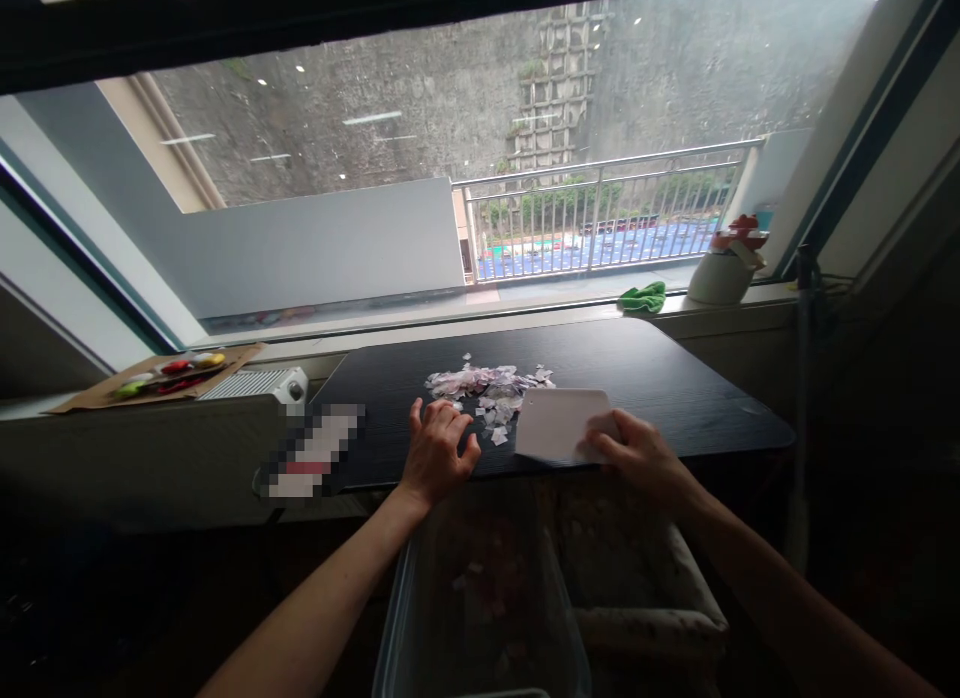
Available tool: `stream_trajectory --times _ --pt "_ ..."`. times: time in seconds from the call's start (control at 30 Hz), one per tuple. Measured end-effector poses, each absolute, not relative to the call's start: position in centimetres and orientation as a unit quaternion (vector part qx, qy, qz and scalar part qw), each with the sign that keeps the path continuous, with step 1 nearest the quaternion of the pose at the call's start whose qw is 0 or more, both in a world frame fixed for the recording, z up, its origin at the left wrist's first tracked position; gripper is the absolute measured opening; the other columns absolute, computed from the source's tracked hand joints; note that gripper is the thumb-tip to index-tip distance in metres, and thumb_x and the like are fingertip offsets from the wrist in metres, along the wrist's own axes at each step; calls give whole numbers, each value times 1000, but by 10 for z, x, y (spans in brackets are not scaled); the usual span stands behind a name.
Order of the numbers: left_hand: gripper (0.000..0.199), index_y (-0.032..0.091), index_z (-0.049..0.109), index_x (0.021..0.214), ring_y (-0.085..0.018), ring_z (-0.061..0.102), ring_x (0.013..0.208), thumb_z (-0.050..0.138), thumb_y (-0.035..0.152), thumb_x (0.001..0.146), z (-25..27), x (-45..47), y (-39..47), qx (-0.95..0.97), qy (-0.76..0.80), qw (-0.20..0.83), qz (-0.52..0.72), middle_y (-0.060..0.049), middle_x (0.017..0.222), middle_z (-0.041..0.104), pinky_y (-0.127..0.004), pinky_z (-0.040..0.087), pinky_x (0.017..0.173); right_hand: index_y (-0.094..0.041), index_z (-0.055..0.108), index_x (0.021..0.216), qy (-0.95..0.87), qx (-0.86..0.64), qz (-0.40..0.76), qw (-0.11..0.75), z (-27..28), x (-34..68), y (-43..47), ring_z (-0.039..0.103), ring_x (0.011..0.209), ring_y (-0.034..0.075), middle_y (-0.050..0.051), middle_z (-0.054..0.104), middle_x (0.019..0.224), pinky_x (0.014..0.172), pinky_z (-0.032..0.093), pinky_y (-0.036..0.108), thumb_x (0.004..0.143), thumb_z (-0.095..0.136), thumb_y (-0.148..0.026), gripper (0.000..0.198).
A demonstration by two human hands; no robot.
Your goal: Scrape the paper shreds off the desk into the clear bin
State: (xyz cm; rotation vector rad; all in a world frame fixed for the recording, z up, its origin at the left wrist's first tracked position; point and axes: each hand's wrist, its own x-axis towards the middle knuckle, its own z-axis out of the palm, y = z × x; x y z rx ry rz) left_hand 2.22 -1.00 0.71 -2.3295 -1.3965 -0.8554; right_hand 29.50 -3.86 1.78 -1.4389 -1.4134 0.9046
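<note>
Clear plastic bin (398, 608): below and between left hand (442, 448) and right hand (637, 446), perhaps as a catch.
Left hand: empty, apart from the other, fingers loosely bent.
Right hand: clamped on a white board (551, 423) by one end, perhaps keeping its face free.
Paper scraps (499, 410): heaped on the black table (637, 368), just beyond the left hand and beside the board.

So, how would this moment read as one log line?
left hand: curled beside paper scraps | right hand: gripping white sheet | scraps: heaped on dark table | clear tub: below table edge, pale bits inside
</note>
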Motion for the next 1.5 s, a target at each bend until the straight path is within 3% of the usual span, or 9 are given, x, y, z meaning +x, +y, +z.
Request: stream_trajectory --times 0.7,0.97,1.2,1.5 --pt "17 20 63 93 -28 52 109 53 24 81 7 23 -10 -804 -496 135 -297 -8 97 65 -58 21 110 -18 62 80 -565 -533 489 397 31 280 -32 59 62 15 1 65 72 43 48 23 61 69 -35 26" --pt "16 20 62 93 -27 52 110 52 24 82 4 23 -9 -804 -498 138 -293 -8 97 65 -58 21 110 -19 57 78 -585 -576 347 454 33 280 -24 59 59 14 3 63 74 49 53 27 69 59 -33 16" --pt "16 20 62 93 -27 52 110 51 25 82 5 22 -9 -805 -497 141 -293 -7 97 65 -59 22 110 -20 56 77 -612 -562 340 441 38 263 -22 58 60 14 2 61 72 48 52 26 70 59 -31 13" --pt "15 18 63 92 -28 54 108 52 22 81 6 23 -10 -805 -488 152 -300 -8 95 66 -58 23 109 -18 63 82 -524 -625 306 491 36 338 -20 61 64 15 4 65 74 48 51 23 67 63 -29 18"
